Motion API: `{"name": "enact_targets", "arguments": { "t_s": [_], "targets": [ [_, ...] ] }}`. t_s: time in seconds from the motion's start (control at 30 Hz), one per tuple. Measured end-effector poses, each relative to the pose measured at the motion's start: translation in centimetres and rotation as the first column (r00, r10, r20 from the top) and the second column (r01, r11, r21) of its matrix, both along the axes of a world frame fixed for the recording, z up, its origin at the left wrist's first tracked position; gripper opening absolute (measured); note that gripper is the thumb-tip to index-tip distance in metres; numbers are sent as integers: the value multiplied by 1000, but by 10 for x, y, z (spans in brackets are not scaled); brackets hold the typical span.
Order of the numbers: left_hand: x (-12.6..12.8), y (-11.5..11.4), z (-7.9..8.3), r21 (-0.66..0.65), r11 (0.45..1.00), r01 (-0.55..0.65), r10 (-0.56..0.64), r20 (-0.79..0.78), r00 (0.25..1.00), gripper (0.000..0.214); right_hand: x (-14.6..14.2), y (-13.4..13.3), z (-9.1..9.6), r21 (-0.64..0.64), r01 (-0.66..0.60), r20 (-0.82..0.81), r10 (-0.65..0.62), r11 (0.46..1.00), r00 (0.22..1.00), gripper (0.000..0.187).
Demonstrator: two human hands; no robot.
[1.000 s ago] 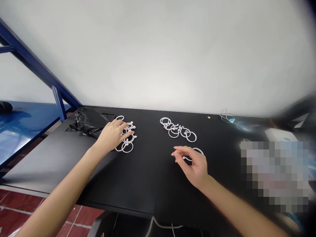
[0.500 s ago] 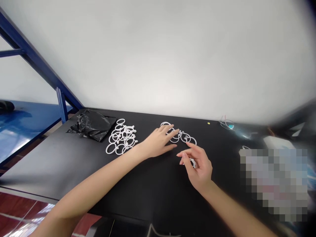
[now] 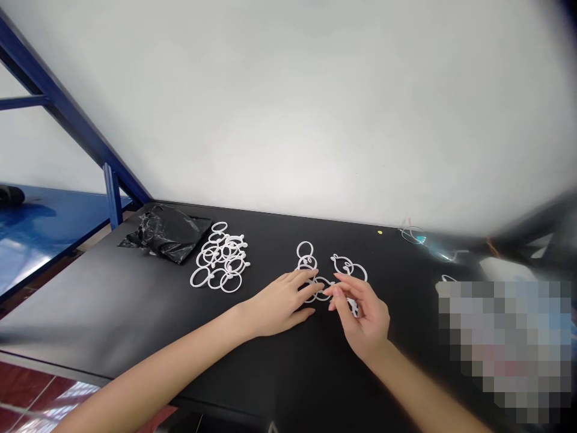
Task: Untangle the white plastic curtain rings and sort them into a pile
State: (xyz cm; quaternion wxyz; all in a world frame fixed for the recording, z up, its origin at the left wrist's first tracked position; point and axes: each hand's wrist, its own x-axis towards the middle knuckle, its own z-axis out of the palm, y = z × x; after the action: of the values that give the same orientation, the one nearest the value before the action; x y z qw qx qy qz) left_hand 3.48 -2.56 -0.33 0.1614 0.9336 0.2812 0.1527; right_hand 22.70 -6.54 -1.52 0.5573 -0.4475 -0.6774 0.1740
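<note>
My left hand (image 3: 286,302) is open, palm down, its fingertips touching a loose group of white rings (image 3: 305,250) on the black table. These look like curtain rings, each with a small eyelet. Curled just to the right is my right hand (image 3: 366,316), thumb and fingers closed around white rings (image 3: 353,308) that partly show in the palm. Two more white rings (image 3: 358,272) lie right behind its fingers. Farther left, a bigger heap of white rings (image 3: 231,281) overlaps on the table. My fingers hide part of the middle group.
A crumpled black plastic bag (image 3: 174,231) lies at the back left of the black table (image 3: 148,313). Blue metal framing (image 3: 67,126) rises at the left, before a white wall. A clear packet (image 3: 412,236) and a blurred-out package (image 3: 505,343) are on the right.
My left hand has come down and nearer to me, and the middle rings have shifted nearer with it, apart from the pair at right. My right hand stays curled around its rings.
</note>
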Motion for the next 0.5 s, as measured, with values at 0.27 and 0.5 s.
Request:
{"name": "enact_targets", "arguments": {
  "t_s": [0.27,0.5],
  "targets": [
    [-3,30,5,9,972,-234,230,152,961,26,-1,2,1,14,33,2,-33,999,999,20],
    [-8,45,-2,-25,967,-255,255,-1,967,36,29,31,2,11,175,372,-167,984,913,13]
  ]
}}
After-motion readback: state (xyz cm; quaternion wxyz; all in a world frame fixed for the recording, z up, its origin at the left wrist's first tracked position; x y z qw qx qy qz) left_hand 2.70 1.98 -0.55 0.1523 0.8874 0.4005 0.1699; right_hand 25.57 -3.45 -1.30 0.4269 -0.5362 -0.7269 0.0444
